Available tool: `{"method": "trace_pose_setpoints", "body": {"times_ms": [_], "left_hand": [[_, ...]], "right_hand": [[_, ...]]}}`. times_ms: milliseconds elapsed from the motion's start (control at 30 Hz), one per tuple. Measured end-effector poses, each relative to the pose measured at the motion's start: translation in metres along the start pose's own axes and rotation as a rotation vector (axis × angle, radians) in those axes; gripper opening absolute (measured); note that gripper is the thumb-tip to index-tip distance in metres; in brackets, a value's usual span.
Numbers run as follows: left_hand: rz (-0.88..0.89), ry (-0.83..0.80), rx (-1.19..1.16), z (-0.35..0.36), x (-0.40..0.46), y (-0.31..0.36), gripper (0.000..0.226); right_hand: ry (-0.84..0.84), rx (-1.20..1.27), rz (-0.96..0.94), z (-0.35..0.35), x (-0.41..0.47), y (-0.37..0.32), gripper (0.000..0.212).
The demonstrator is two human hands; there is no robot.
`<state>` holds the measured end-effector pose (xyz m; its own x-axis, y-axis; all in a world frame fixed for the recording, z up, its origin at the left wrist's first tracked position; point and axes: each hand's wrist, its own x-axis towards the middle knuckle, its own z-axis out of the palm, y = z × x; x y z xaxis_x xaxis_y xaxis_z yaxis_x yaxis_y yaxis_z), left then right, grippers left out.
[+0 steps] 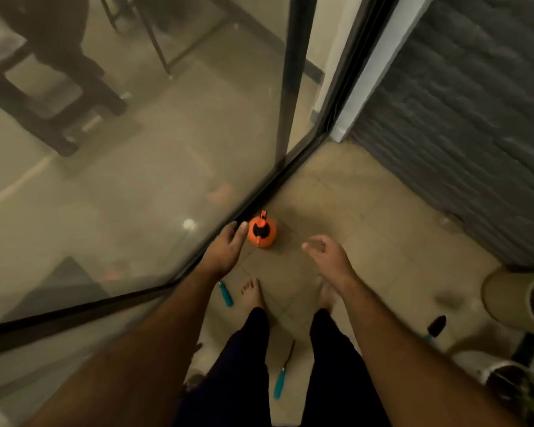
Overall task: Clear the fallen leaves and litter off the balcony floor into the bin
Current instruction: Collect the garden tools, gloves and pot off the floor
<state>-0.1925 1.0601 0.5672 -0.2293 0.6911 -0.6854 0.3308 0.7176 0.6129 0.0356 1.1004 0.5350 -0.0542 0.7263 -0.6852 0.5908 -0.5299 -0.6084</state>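
Note:
I stand barefoot on the beige tiled balcony floor (pixel 346 211). My left hand (pixel 225 246) reaches forward with straight fingers and holds nothing, just left of an orange spray bottle (pixel 262 231) standing by the door track. My right hand (pixel 327 252) hangs in the air with loosely curled fingers, empty. A dark leaf or scrap of litter (pixel 447 300) lies blurred on the tiles at the right. No bin shows in view.
A glass sliding door (pixel 167 149) with a black frame runs along the left. A grey brick wall (pixel 475 118) closes the right side. Two teal-handled garden tools (pixel 225 293) (pixel 280 384) lie by my feet. Plant pots (pixel 506 291) crowd the lower right.

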Motion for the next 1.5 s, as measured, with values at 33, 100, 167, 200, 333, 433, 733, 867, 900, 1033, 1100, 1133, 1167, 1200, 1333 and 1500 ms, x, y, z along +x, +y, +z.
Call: {"method": "trace_pose_setpoints", "body": {"times_ms": [33, 100, 167, 200, 333, 433, 733, 867, 900, 1033, 1100, 1133, 1167, 1200, 1333, 1500], "left_hand": [[-0.027, 0.019, -0.05, 0.005, 0.02, -0.002, 0.087], [-0.109, 0.059, -0.146, 0.021, 0.06, -0.02, 0.078], [-0.205, 0.089, -0.253, 0.038, 0.098, -0.044, 0.085], [-0.264, 0.097, -0.298, 0.051, 0.124, -0.06, 0.09], [-0.458, 0.121, -0.473, 0.101, 0.215, -0.119, 0.083], [-0.565, 0.151, -0.654, 0.138, 0.278, -0.158, 0.08], [-0.713, 0.121, -1.126, 0.189, 0.357, -0.217, 0.083], [-0.662, 0.07, -1.069, 0.187, 0.35, -0.194, 0.049], [-0.664, 0.064, -1.044, 0.182, 0.345, -0.188, 0.046], [-0.615, 0.013, -0.82, 0.144, 0.311, -0.156, 0.046], [-0.57, 0.067, -0.776, 0.118, 0.285, -0.134, 0.055], [-0.539, 0.102, -0.775, 0.106, 0.27, -0.122, 0.054], [-0.51, 0.135, -0.793, 0.094, 0.255, -0.108, 0.048], [-0.486, 0.165, -0.816, 0.08, 0.233, -0.088, 0.04], [-0.384, 0.284, -0.956, 0.029, 0.137, -0.003, 0.018], [-0.22, 0.369, -1.055, -0.016, 0.021, 0.072, 0.018]], "right_hand": [[-0.017, -0.002, 0.026, 0.006, 0.025, 0.006, 0.038], [-0.053, -0.029, 0.06, 0.022, 0.077, 0.024, 0.033], [-0.099, -0.09, 0.077, 0.037, 0.125, 0.039, 0.032], [-0.131, -0.138, 0.07, 0.048, 0.157, 0.05, 0.033], [-0.234, -0.34, -0.081, 0.082, 0.265, 0.067, 0.036], [-0.267, -0.456, -0.252, 0.115, 0.34, 0.075, 0.05], [-0.48, -0.915, -0.71, 0.186, 0.448, 0.098, 0.061], [-0.44, -0.83, -0.677, 0.177, 0.435, 0.098, 0.044], [-0.432, -0.818, -0.673, 0.171, 0.429, 0.096, 0.041], [-0.415, -0.809, -0.654, 0.135, 0.385, 0.068, 0.034], [-0.41, -0.773, -0.624, 0.111, 0.349, 0.043, 0.033], [-0.402, -0.759, -0.612, 0.098, 0.33, 0.03, 0.033], [-0.386, -0.749, -0.599, 0.086, 0.31, 0.015, 0.033], [-0.376, -0.733, -0.589, 0.07, 0.286, -0.003, 0.032], [-0.348, -0.691, -0.579, 0.015, 0.186, -0.076, 0.027], [-0.301, -0.678, -0.698, -0.041, 0.076, -0.155, 0.026]]}}
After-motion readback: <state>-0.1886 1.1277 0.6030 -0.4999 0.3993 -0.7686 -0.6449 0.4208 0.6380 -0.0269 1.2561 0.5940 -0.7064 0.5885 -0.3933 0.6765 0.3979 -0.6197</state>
